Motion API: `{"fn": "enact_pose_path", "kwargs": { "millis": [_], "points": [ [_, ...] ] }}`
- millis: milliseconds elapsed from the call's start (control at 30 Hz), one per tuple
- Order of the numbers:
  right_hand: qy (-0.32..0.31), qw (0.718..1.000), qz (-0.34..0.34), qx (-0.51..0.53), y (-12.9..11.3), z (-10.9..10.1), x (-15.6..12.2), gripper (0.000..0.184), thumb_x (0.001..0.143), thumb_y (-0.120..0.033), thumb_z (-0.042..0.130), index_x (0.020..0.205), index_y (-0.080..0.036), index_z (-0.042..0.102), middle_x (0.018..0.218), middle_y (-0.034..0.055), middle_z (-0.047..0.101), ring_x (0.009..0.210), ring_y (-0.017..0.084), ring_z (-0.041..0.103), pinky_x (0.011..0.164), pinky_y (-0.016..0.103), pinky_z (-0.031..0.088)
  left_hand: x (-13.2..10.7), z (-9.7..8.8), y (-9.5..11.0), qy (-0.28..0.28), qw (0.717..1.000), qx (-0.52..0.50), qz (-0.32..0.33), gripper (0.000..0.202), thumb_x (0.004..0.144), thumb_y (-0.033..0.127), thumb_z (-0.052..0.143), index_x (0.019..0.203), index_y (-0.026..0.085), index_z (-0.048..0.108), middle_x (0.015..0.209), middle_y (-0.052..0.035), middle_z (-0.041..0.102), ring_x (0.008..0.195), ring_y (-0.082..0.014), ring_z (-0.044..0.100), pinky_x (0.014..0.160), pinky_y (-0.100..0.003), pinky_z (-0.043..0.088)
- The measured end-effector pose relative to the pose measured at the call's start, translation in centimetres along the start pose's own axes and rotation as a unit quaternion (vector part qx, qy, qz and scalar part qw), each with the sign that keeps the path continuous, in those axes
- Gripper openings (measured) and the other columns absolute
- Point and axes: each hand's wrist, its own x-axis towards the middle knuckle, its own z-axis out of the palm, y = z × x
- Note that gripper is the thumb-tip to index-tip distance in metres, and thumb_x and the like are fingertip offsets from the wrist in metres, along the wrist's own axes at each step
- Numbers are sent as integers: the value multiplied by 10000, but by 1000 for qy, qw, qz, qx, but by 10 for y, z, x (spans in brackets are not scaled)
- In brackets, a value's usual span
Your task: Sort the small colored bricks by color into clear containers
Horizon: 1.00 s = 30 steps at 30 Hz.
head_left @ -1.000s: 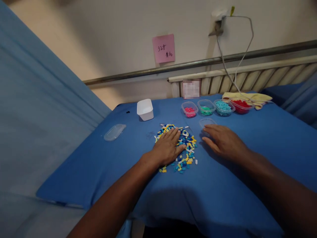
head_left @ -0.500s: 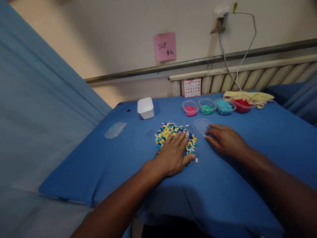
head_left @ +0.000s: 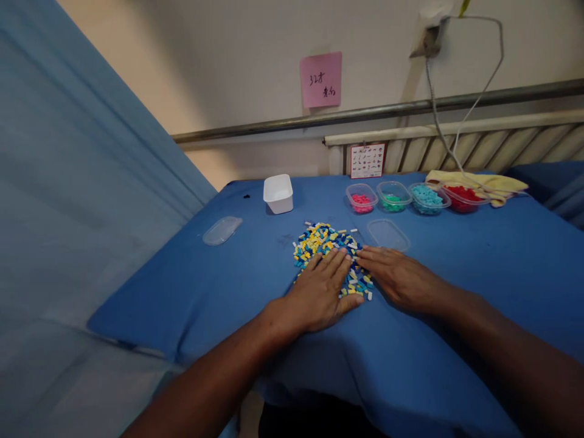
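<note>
Head view shows me the pile of small bricks [head_left: 326, 243], yellow, blue and white mixed, lying on the blue tabletop [head_left: 456, 286] directly under and just ahead of my fingers. My left hand [head_left: 322, 292] lies flat and spread on the near half of the pile, palm down, gripping nothing; my right hand [head_left: 396, 277] lies flat beside it, fingers open, its tips touching the pile's right edge. I judge this to be the gathering or spreading stage of sorting by colour, with no piece picked yet. Just beyond my right fingertips sits an empty clear tub [head_left: 388, 234], and farther ahead a row of tubs holding pink [head_left: 362, 199], green [head_left: 393, 196], light-blue [head_left: 426, 198] and red pieces [head_left: 462, 198]. Ahead of my left hand stands a white box [head_left: 278, 193], and well off to its left a clear lid [head_left: 222, 230]. Next I would need a fine pinch on one colour, clear of its neighbours.
</note>
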Motion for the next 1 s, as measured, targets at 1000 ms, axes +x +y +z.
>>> {"fn": "enact_pose_path", "kwargs": {
  "millis": [1000],
  "points": [
    [111,992,-24,-48,7,-21,-1,257,1104,-212,568,1259,-183,771,1231,131,842,1081,293,803,970,453,650,34,-18,-33,24,998,50,-32,848,1161,695,183,1789,134,276,1863,-111,144,1752,-276,111,1422,-538,68]
  ]
}}
